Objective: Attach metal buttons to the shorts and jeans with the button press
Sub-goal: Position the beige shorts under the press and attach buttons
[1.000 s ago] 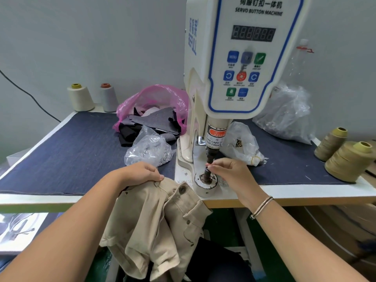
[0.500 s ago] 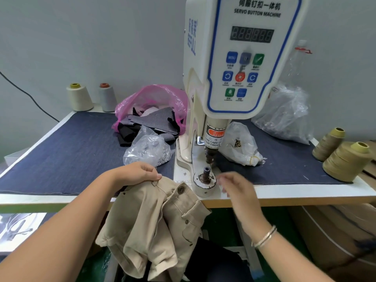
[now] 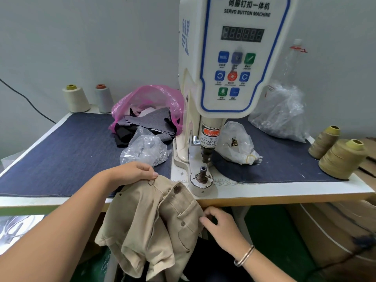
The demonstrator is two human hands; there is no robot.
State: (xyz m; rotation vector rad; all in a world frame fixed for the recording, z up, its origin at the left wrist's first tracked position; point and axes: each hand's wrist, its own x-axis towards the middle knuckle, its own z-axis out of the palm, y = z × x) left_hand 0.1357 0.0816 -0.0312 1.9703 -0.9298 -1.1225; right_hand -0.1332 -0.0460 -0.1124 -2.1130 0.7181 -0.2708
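Beige shorts [image 3: 150,224] hang over the table's front edge, with a metal button [image 3: 177,188] showing on the waistband. My left hand [image 3: 132,173] grips the waistband at the table edge, left of the button. My right hand [image 3: 219,224] is below the table edge and pinches the shorts' right side by the pocket. The white button press [image 3: 232,58] stands behind them. Its round lower die [image 3: 202,178] with a dark post sits just right of the waistband, under the raised punch [image 3: 206,155].
Clear plastic bags [image 3: 146,149] lie left and right of the press, and a pink bag of dark fabric pieces [image 3: 148,110] sits behind. Thread cones stand at the back left [image 3: 76,98] and right edge [image 3: 341,157]. A denim mat [image 3: 61,151] covers the table.
My right hand left the lower die, dropped below the table edge and took hold of the shorts' right side. My left hand kept its grip on the waistband.
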